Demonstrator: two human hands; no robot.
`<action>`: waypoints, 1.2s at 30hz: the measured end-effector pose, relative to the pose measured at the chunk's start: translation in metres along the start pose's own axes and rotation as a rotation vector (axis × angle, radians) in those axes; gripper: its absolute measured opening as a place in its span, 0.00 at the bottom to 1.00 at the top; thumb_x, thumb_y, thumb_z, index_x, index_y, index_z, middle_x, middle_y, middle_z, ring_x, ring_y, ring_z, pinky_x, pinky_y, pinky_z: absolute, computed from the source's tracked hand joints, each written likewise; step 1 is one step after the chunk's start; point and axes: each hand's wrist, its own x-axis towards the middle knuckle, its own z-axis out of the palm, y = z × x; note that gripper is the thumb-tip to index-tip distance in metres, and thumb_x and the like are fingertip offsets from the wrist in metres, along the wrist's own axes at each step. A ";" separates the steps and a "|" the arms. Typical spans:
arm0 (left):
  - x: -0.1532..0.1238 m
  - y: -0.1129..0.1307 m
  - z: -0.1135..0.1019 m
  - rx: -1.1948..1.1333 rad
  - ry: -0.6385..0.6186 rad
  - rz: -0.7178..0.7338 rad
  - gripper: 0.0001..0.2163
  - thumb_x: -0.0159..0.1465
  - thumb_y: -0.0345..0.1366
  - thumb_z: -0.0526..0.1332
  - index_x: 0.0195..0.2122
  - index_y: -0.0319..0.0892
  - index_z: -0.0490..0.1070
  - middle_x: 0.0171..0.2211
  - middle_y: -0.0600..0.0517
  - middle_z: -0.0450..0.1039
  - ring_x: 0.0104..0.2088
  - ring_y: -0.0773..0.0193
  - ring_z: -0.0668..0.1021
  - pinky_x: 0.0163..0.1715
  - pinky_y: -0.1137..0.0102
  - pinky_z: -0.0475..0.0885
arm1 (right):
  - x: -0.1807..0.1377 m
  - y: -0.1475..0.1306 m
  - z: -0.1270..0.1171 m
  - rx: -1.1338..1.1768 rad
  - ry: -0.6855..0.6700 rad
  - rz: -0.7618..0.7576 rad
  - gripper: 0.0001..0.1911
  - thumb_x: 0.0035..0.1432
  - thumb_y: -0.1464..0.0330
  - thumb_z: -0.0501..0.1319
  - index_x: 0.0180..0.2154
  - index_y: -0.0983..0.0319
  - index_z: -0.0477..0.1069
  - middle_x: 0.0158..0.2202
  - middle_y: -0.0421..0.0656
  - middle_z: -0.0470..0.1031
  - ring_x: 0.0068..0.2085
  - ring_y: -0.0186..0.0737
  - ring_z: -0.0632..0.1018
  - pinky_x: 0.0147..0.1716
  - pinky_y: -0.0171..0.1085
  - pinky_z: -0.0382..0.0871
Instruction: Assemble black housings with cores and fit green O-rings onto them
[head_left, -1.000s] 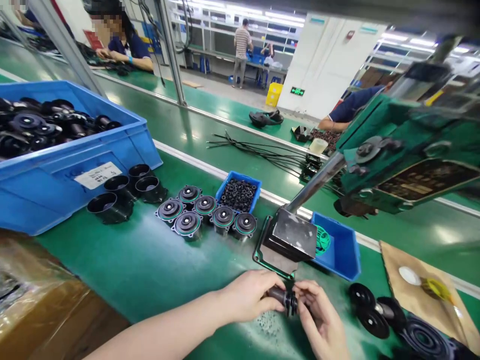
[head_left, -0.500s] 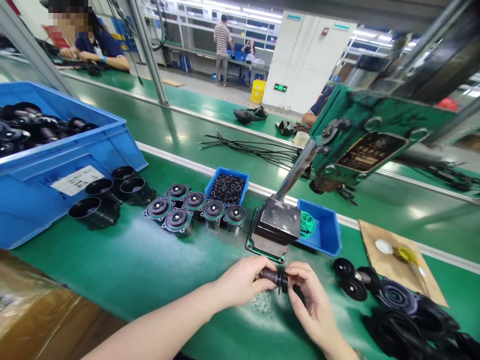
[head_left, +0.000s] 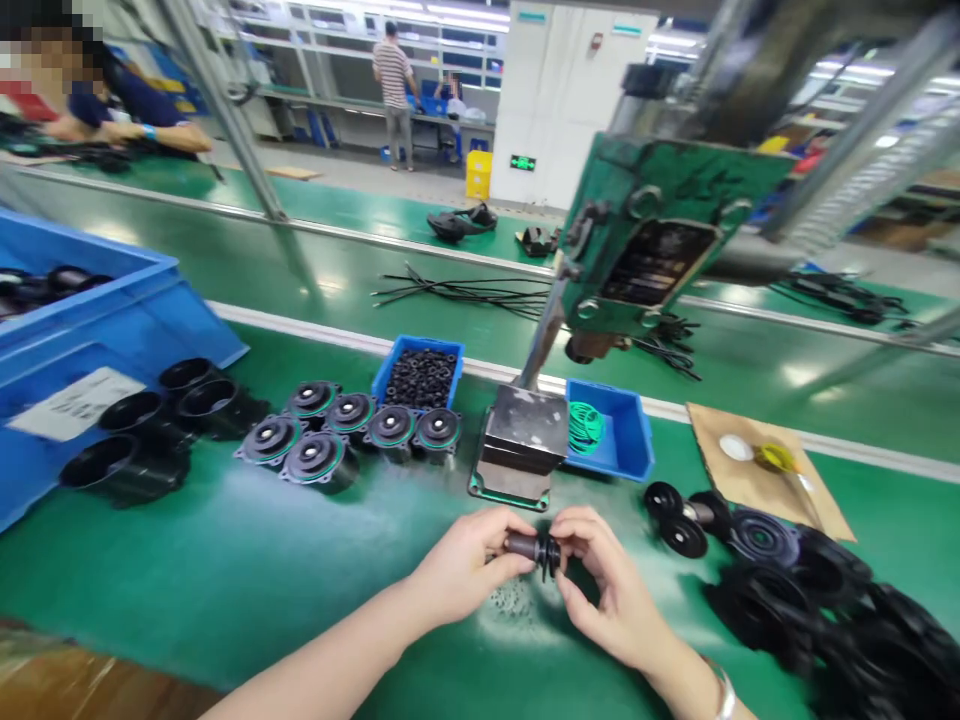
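Note:
Between my two hands is a dark rotor-like part (head_left: 527, 545), a brownish cylinder with black discs at its right end. My left hand (head_left: 474, 560) pinches the cylinder end. Thumb and fingers of my right hand (head_left: 600, 580) close on the black disc end. The part is held roughly level just above the green bench, in front of the metal base block (head_left: 527, 425) of a green hand press (head_left: 637, 230). Several round black housings (head_left: 319, 458) with green rings stand to the left of the block. Similar loose rotor parts (head_left: 686, 533) lie to the right.
A small blue bin (head_left: 459, 365) holds small black rings; another blue bin (head_left: 630, 440) holds green rings. Black cups (head_left: 124, 465) stand by a large blue crate (head_left: 161, 290) at left. Cardboard (head_left: 750, 490) and black covers (head_left: 765, 600) lie right. A co-worker (head_left: 127, 95) sits across the bench.
The camera view has turned to the right, so the bench things appear shifted left. Both hands still hold the rotor-like part in front of the press base.

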 end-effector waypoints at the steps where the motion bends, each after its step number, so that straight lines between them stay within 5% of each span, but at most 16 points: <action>1: 0.000 0.000 0.000 0.003 0.004 -0.001 0.09 0.62 0.34 0.65 0.43 0.40 0.72 0.39 0.49 0.78 0.41 0.57 0.82 0.45 0.64 0.77 | 0.001 -0.001 0.000 0.020 -0.003 0.010 0.20 0.61 0.74 0.57 0.54 0.56 0.63 0.49 0.49 0.63 0.42 0.42 0.73 0.41 0.40 0.74; 15: -0.005 -0.009 0.001 0.284 0.073 0.099 0.07 0.64 0.35 0.66 0.44 0.46 0.77 0.39 0.50 0.79 0.41 0.57 0.80 0.44 0.66 0.73 | 0.004 -0.001 0.004 0.066 0.007 -0.006 0.28 0.48 0.82 0.59 0.49 0.55 0.61 0.47 0.45 0.63 0.45 0.41 0.70 0.42 0.38 0.70; 28: -0.013 0.002 0.012 0.594 0.064 0.227 0.11 0.64 0.31 0.68 0.47 0.45 0.75 0.40 0.51 0.79 0.40 0.59 0.80 0.41 0.69 0.74 | 0.004 0.003 0.013 0.119 0.036 0.060 0.19 0.47 0.83 0.55 0.38 0.57 0.60 0.41 0.41 0.62 0.40 0.39 0.68 0.38 0.35 0.63; 30: -0.018 0.018 0.000 0.707 0.086 0.288 0.16 0.65 0.35 0.67 0.53 0.46 0.72 0.47 0.49 0.78 0.45 0.57 0.80 0.45 0.68 0.74 | 0.004 0.008 0.013 0.221 0.065 0.084 0.18 0.47 0.83 0.54 0.38 0.57 0.59 0.41 0.41 0.61 0.40 0.38 0.67 0.38 0.34 0.63; 33: -0.016 0.060 -0.042 1.030 0.277 0.375 0.14 0.71 0.39 0.59 0.57 0.45 0.69 0.55 0.46 0.75 0.55 0.56 0.77 0.56 0.65 0.71 | 0.005 0.015 0.012 0.372 0.112 0.122 0.18 0.47 0.82 0.53 0.37 0.57 0.57 0.41 0.40 0.58 0.41 0.37 0.66 0.39 0.33 0.63; 36: 0.007 0.107 -0.101 1.354 0.443 0.130 0.13 0.73 0.35 0.54 0.55 0.41 0.70 0.54 0.44 0.76 0.54 0.56 0.77 0.59 0.62 0.68 | 0.006 0.017 0.011 0.429 0.109 0.139 0.17 0.46 0.81 0.53 0.37 0.57 0.57 0.40 0.39 0.57 0.40 0.36 0.65 0.38 0.32 0.63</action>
